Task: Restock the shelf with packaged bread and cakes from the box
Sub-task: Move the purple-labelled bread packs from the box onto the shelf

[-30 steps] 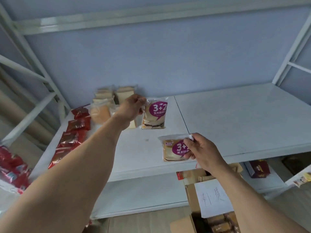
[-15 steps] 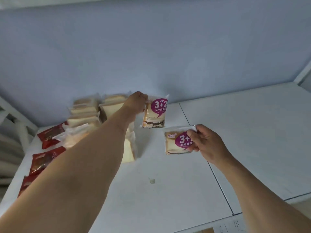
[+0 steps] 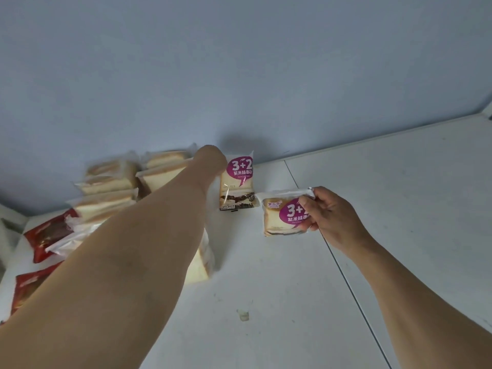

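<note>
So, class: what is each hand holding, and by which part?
Right hand: front pack, pinched by its right edge. Left hand: at the rear pack's top-left corner; grip hidden.

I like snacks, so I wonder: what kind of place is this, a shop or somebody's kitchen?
Probably a shop or stockroom. A wide white shelf against a bare wall holds rows of packaged bread and red-wrapped cakes, and each hand is placing a "3+2" bread pack.
</note>
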